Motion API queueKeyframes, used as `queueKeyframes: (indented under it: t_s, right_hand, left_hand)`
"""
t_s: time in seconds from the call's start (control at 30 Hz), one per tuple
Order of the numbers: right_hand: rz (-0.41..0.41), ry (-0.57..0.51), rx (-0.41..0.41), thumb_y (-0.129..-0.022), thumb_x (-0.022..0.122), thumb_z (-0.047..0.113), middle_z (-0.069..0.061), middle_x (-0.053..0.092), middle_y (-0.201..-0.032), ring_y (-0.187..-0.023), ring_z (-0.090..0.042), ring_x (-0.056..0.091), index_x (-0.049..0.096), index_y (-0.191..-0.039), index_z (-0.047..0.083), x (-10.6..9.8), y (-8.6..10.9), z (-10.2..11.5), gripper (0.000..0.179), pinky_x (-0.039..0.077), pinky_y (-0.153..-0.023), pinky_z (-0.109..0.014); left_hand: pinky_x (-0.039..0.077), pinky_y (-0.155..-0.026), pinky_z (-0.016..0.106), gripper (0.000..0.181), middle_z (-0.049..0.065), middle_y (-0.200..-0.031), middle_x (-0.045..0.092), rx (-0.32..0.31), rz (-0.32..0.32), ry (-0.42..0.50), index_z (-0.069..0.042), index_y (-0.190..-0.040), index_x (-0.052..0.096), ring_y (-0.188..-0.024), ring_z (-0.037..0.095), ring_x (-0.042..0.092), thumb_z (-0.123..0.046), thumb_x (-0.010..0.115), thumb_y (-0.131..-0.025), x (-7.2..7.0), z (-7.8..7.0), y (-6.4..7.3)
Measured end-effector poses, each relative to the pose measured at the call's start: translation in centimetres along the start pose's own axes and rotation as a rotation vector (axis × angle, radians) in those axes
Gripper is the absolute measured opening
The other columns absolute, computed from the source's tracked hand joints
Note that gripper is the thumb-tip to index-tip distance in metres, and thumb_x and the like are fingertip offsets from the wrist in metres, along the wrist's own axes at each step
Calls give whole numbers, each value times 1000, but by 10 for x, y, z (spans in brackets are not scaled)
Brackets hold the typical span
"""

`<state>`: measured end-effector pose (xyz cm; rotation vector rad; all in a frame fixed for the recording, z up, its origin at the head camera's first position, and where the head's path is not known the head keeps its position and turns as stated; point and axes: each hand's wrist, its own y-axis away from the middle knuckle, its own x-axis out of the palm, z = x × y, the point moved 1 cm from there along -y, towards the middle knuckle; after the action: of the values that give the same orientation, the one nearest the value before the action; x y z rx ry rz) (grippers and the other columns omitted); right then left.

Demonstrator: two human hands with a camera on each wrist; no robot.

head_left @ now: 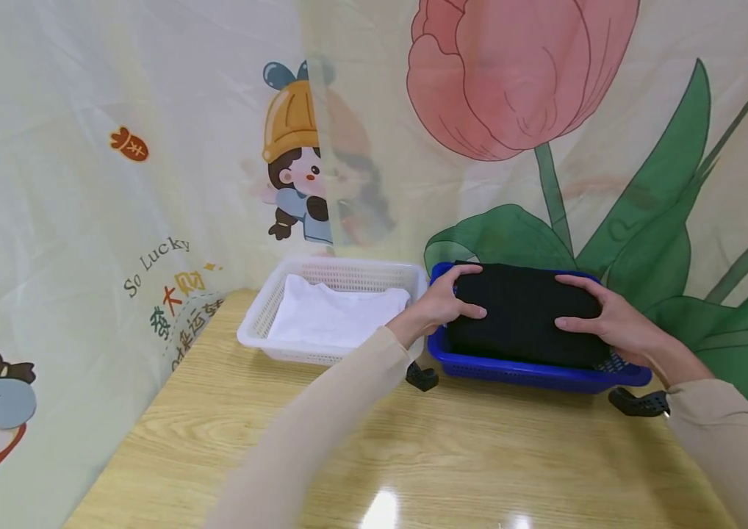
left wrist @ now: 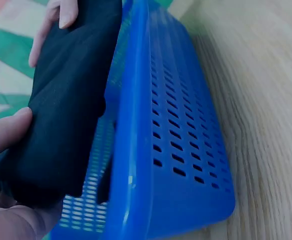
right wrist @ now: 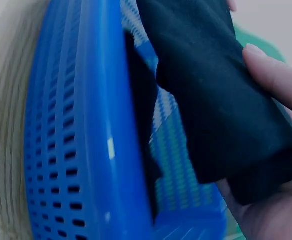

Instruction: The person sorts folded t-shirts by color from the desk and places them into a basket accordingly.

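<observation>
A folded black cloth, likely a garment (head_left: 522,312), is held between both hands over the blue basket (head_left: 546,373). My left hand (head_left: 443,300) grips its left end, thumb on the near face. At the right end my right hand (head_left: 612,323) grips it in the same way. In the left wrist view the folded black cloth (left wrist: 65,100) stands partly above the basket rim (left wrist: 135,125). The right wrist view shows another dark piece of fabric (right wrist: 141,115) lower inside the basket, below the held one.
Left of the blue basket stands a white basket (head_left: 251,330) with a folded white garment (head_left: 334,312) in it. Both baskets sit on a wood-grain table (head_left: 228,441), against a printed curtain (head_left: 182,110) with a tulip and cartoon figures.
</observation>
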<state>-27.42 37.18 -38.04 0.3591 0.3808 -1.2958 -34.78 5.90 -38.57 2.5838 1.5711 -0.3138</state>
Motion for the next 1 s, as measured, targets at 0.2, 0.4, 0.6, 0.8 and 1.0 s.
queueKeyframes:
  t_s: [0.2,0.4,0.6,0.8,1.0]
  right_hand:
    - [-10,0,42,-101,77,25,-23,-9,-175,-147,-58,27,17,-172,27,-6,-18,-34,93,35,-110,-73]
    - [-19,37,95,-99,78,35,-28,-14,-173,-51,-25,13,18,-171,23,-6,-23,-48,94,22,-45,-41]
    - [-28,20,72,-99,79,26,-28,-13,-174,-134,-62,38,17,-171,16,0,-31,-50,95,39,-105,-72]
    - [-37,47,94,-99,79,24,-32,-13,-172,-149,-65,14,15,-171,13,6,-38,-59,98,23,-112,-80]
    - [-32,67,90,-98,79,23,-35,-10,-171,-145,-65,20,15,-171,13,10,-41,-67,98,25,-111,-79]
  left_hand:
    - [40,-119,51,80,3,-165,42,-28,-65,-16,-32,-148,59,-147,31,43,2,89,-82,20,13,-19]
    - [40,-120,53,79,1,-165,43,-111,-96,-37,-37,-145,61,-149,30,42,3,88,-82,29,26,-33]
    - [52,-108,46,81,-3,-161,48,-185,-142,-55,-42,-141,62,-135,25,52,6,88,-80,33,37,-47]
    - [57,-96,39,83,-4,-157,53,-233,-191,-110,-43,-140,63,-129,20,54,5,91,-78,39,47,-54]
    - [57,-100,43,82,1,-159,52,-237,-220,-135,-36,-141,64,-140,25,51,9,89,-78,42,52,-53]
